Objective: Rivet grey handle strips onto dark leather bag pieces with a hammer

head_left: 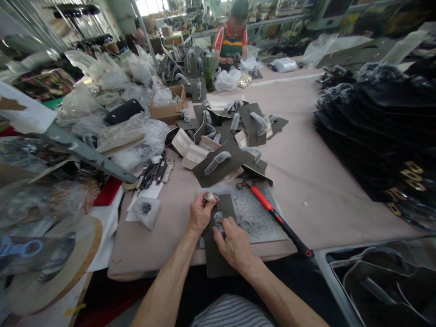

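A dark grey-green panel (218,256) lies in front of me, partly on a scuffed board (254,218) and overhanging the table's near edge. My left hand (200,213) is closed at the panel's upper left, with a small white cylindrical piece (209,196) between thumb and fingers; its exact kind is unclear. On the panel, my right hand (235,243) has its fingers bent and pressed together on a plastic-wrapped handle (218,219), which they partly cover. A red and black hammer (267,204) rests across the board, right of both hands.
Similar panels with wrapped handles (221,163) are heaped beyond the board. Black pieces (368,131) stack up at right. A metal post (88,156), plastic bags and a small bag (146,212) occupy the left. Another person (231,41) works at the far end.
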The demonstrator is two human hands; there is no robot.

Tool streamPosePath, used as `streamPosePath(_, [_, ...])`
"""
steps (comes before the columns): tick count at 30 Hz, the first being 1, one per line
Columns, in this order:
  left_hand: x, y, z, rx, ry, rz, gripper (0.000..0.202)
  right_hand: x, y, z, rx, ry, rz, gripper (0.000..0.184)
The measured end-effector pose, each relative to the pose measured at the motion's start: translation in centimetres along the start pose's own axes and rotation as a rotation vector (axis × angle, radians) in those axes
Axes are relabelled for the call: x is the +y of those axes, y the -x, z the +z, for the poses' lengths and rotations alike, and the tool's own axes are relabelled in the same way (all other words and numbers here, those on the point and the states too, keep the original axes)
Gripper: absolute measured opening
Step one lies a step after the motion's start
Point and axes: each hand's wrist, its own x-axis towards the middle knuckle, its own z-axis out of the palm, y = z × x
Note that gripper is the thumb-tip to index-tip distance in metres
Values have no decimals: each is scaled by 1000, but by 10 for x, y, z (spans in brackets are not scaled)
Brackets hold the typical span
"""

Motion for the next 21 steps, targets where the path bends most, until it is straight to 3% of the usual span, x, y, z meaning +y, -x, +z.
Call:
streamPosePath(6, [1, 4, 2, 14, -196, 91, 25, -1, 0, -8, -53, -95, 10, 21])
streamPosePath(8, [2, 6, 3, 11, -275, 158, 20, 4, -2, -21, -97, -237, -40, 30])
streamPosePath(10, [2, 9, 3, -5, -339, 218, 17, 18, -6, -41, -59, -279, -79, 34])
streamPosePath(12, [2, 10, 4, -30, -381, 258, 15, 42, -11, -63, 83, -102, -55, 33])
streamPosePath(14, [2, 11, 4, -49, -400, 271, 14, 71, -15, -83, 165, 223, 48, 29])
streamPosePath(17, [1, 11, 4, -58, -376, 272, 16, 110, -18, -102, 1, 484, 224, 22])
streamPosePath(19, [0, 10, 4, -58, -365, 273, 18, 123, -20, -110, -86, 400, 248, 14])
streamPosePath(21, [-2, 9, 4, -64, -372, 275, 18, 123, -26, -116, -161, 122, 321, 5])
